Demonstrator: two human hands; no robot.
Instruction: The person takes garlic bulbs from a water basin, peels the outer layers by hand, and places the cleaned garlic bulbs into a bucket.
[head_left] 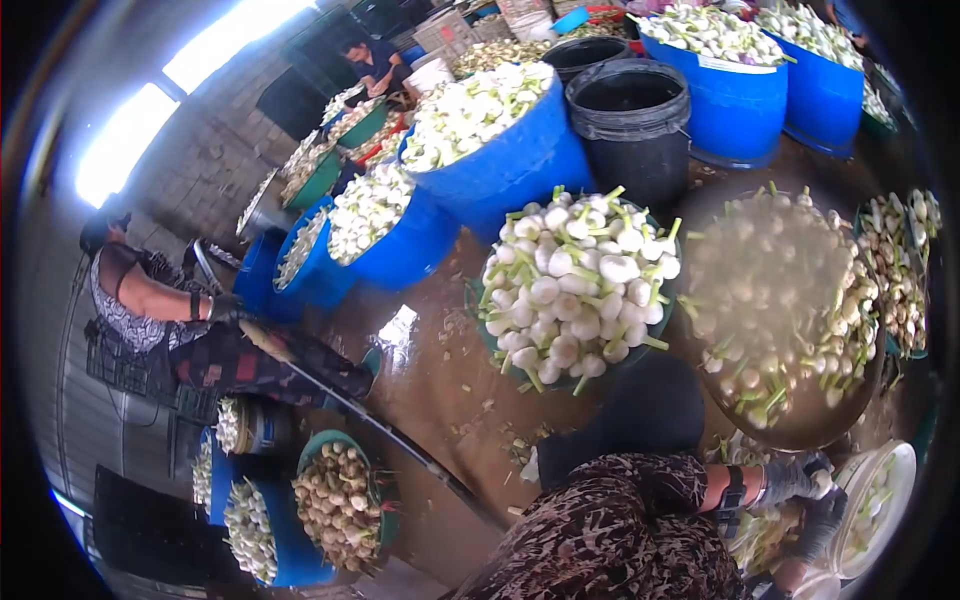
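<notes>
My left hand (pixel 788 479), in a grey glove, is at the lower right with its fingers closed round a white garlic bulb (pixel 820 484). Just below it is my right hand (pixel 822 522), in a darker glove. Its fingers look curled close to the bulb, but I cannot make out what they hold. A white bucket (pixel 906 462) stands beside both hands, with pale green-white pieces inside. Under my forearms lies a heap of garlic and trimmings (pixel 765 540), partly hidden. A wide round tub of garlic in cloudy water (pixel 785 300) is beyond my hands.
A heaped basket of white garlic (pixel 575 285) stands by my knee. Blue barrels (pixel 500 150) and a black bucket (pixel 630 130) line the back. At left, a person (pixel 160 300) holds a long pole (pixel 400 437) across the wet floor (pixel 430 330). Another person (pixel 378 70) sits farther back.
</notes>
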